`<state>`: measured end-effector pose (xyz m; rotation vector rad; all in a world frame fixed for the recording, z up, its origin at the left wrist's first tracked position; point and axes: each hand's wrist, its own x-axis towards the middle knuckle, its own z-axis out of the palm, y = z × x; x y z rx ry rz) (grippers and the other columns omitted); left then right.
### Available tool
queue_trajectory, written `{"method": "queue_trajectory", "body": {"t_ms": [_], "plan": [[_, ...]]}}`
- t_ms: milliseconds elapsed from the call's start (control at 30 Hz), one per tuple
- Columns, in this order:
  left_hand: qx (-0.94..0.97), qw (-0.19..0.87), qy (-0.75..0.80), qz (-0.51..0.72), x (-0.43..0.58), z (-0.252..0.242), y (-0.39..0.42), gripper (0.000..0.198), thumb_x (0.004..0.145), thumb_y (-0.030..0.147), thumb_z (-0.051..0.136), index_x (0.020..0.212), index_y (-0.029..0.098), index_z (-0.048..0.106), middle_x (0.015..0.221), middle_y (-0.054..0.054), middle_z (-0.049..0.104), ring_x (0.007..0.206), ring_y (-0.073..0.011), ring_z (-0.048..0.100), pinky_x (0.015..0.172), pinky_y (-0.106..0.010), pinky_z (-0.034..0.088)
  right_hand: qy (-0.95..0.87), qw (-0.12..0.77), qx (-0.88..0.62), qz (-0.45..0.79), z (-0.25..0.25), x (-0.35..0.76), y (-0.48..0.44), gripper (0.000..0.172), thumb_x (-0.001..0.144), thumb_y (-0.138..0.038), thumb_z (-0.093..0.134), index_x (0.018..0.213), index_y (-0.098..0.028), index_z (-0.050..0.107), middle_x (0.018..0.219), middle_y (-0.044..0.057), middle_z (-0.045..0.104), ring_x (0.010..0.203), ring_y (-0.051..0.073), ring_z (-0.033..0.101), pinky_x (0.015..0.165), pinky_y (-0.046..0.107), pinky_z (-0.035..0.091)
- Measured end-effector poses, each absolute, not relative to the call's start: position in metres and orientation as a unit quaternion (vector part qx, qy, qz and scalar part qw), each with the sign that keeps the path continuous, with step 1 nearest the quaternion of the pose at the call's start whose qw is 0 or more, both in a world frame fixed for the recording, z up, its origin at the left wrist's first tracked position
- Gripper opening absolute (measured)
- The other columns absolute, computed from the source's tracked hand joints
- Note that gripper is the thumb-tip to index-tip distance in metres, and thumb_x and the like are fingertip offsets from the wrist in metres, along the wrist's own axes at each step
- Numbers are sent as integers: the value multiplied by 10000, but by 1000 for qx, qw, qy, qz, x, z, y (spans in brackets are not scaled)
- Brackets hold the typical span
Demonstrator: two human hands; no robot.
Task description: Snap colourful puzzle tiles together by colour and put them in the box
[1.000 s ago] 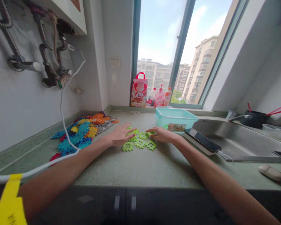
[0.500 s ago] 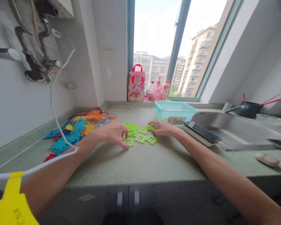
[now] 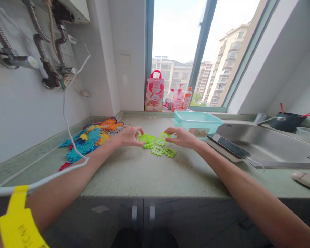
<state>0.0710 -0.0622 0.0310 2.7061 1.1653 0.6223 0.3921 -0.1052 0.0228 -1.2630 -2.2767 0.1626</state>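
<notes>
Bright green interlocking plastic pieces, notched and with windowed centres, lie in front of me on the counter. My left hand [image 3: 130, 136] curls its thumb and fingers around the left edge of the stacked green pieces [image 3: 147, 139]. Between the fingertips of my right hand [image 3: 181, 136] is a single green piece [image 3: 165, 135], partly hidden by the fingers. Another windowed piece [image 3: 160, 142] lies flat between the hands. Closer to me, two toothed pieces, a left one [image 3: 157, 151] and a right one [image 3: 169, 152], lie side by side.
A heap of blue, orange and yellow pieces [image 3: 89, 141] lies left, with a white cable [image 3: 76, 148] crossing before it. A turquoise bin [image 3: 200, 120] stands behind my right hand. A phone [image 3: 231, 144] rests on a pale box beside the sink [image 3: 263, 141]. Bottles line the windowsill.
My left hand has moved away from me, and the near-left green piece has gone from its spot to the stack. My right hand now pinches a piece. The view has shifted slightly left.
</notes>
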Motion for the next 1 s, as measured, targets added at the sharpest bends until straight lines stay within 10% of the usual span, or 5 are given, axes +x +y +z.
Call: {"method": "queue_trajectory", "body": {"t_ms": [467,700,1000], "plan": [[870,89,425,232,85,15,-46,604,854,650,659,1233,184,723,626,49,598,603,-159,575,594,-261,363,-845,228,-481,52,2,372,-94,276,912,-411,763,1094,-204,780,1083,81,803,1009,247,739,909,326,536],[889,15,387,243,74,3,-32,462,999,319,396,1309,204,720,1272,-92,715,1199,-247,637,1101,-389,450,-845,219,-483,64,2,369,-95,269,907,-418,748,1063,-204,793,1082,80,805,992,247,738,908,321,530],[919,-48,354,170,81,-1,-37,603,855,116,468,1414,236,662,1411,-83,662,1324,-256,564,1199,-411,393,-861,220,-455,60,-2,378,-90,293,856,-384,770,1100,-221,782,1071,69,800,983,241,725,900,318,521]]}}
